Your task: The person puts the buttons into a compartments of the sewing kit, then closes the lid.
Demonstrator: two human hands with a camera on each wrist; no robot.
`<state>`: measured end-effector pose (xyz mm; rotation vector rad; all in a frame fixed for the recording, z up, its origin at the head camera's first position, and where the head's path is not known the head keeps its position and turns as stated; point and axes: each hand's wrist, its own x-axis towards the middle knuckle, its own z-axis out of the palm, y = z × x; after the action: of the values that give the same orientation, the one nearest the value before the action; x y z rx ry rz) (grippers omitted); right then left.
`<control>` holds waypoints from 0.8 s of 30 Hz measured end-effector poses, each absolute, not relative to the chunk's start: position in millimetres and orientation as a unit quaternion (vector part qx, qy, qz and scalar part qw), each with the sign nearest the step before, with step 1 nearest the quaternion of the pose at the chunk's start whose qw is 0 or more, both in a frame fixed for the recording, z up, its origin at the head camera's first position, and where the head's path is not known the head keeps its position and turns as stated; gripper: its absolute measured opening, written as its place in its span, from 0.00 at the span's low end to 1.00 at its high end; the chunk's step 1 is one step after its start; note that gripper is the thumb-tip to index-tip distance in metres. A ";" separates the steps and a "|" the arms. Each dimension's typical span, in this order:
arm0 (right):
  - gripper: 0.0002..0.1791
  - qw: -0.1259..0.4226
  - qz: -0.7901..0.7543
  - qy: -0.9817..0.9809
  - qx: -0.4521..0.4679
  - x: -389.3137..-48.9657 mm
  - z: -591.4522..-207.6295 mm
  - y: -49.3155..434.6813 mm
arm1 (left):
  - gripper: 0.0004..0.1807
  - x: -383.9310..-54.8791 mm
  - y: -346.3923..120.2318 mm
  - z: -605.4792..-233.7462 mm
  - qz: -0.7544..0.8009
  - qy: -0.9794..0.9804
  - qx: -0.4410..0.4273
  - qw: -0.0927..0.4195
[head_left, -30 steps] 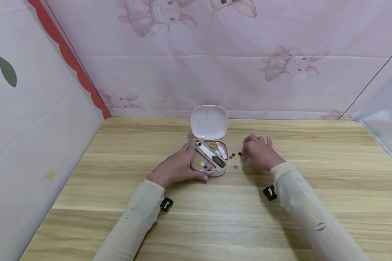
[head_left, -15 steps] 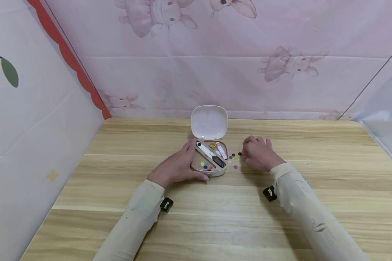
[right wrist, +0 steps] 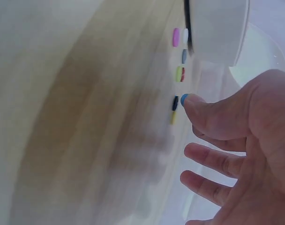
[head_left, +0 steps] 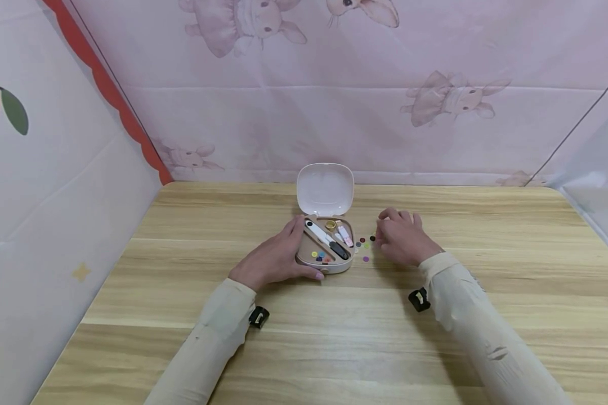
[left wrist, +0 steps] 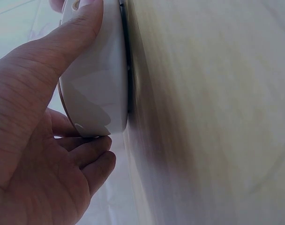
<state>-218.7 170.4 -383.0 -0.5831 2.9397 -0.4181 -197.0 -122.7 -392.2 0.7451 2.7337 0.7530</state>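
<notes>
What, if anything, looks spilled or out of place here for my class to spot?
Several small coloured discs lie scattered on the table between the open case and the right hand. They look out of place because similar discs sit inside the case. Nothing looks broken.

Got a blue button (right wrist: pixel 183 99) pinched in the right grip (right wrist: pixel 259 157), near a black button (right wrist: pixel 175 102) on the bench (right wrist: pixel 77 108) (plus a pink one (right wrist: pixel 176 37) by the white box (right wrist: pixel 217 33), fwiw).

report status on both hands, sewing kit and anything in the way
Left hand grips open sewing kit. Right hand pinches blue button. Loose buttons between right hand and kit.
</notes>
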 end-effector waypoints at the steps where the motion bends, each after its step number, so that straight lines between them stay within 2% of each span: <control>1: 0.10 0.055 -0.139 0.970 -0.193 -218.9 -382.2 169.9 | 0.73 -197.1 -122.7 -392.4 0.256 0.927 0.254 0.104; 18: 0.03 -0.018 -0.166 0.955 -0.245 -211.7 -363.1 143.2 | 0.73 -196.5 -122.3 -391.1 0.258 0.928 0.248 0.107; 24: 0.05 -0.037 -0.173 0.947 -0.267 -209.0 -360.5 127.9 | 0.73 -196.3 -122.6 -391.1 0.264 0.926 0.250 0.105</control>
<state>-209.0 127.9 -360.5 -0.8586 3.0483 -0.5561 -196.3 -122.6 -391.1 0.7363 2.7283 0.7781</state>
